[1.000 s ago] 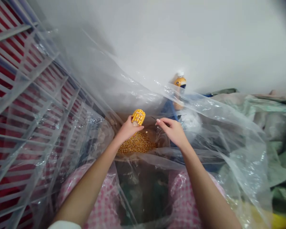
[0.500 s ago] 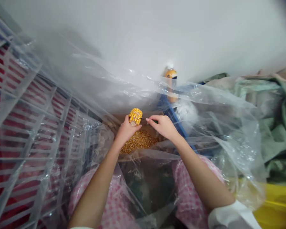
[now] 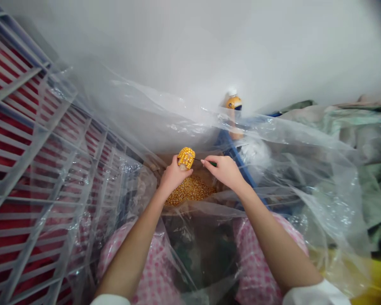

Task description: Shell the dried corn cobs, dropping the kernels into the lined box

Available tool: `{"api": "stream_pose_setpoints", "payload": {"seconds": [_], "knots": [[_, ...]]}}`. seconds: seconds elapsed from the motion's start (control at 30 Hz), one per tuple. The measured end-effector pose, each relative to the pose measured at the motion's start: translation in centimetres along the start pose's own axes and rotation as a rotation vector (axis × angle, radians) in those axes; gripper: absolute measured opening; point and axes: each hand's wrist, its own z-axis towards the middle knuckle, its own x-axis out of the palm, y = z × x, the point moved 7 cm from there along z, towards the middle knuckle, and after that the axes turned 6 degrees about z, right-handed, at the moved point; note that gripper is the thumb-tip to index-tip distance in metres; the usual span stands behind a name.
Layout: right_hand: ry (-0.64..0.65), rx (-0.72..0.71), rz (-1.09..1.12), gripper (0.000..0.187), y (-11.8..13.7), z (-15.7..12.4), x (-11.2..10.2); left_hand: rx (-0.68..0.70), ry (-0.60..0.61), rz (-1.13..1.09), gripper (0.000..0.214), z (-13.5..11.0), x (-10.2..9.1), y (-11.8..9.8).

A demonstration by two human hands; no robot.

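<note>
My left hand [image 3: 174, 174] is wrapped round a short corn cob [image 3: 186, 158], its yellow kernels facing up and a paler end near my thumb. Between the fingertips of my right hand [image 3: 224, 169] is a thin screwdriver-like tool [image 3: 213, 164] with a dark green handle. Its narrow dark shaft points left and reaches the cob's right side; whether the tip is under the kernels I cannot tell. Below both hands, loose corn kernels [image 3: 190, 190] lie heaped in a container lined with clear plastic sheet [image 3: 209, 207].
A slatted plastic crate [image 3: 51, 169] with red behind it stands on the left. To the right are a blue crate edge [image 3: 238, 161], an orange bottle [image 3: 234, 103] with a white cap and crumpled greenish cloth [image 3: 374, 140]. Clear plastic drapes over my pink checked legs [image 3: 155, 271].
The whole view has shifted, so things appear a little farther right. More of the tool's green handle shows in my right hand. The cob stays in my left hand.
</note>
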Motion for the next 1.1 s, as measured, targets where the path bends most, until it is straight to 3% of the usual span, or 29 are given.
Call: {"api": "stream_pose_setpoints", "payload": {"seconds": [0.47, 0.63, 1.1], "knots": [[0.033, -0.016, -0.050, 0.031, 0.1, -0.1, 0.7, 0.009, 0.015, 0.044, 0.057, 0.1, 0.6, 0.3], [0.032, 0.019, -0.086, 0.031, -0.1, -0.1, 1.3, -0.032, 0.025, 0.158, 0.057, -0.1, 0.9, 0.2], [0.055, 0.047, 0.094, 0.029, -0.9, -0.2, 2.3, -0.035, 0.067, 0.189, 0.056, -1.0, 1.8, -0.4]]}}
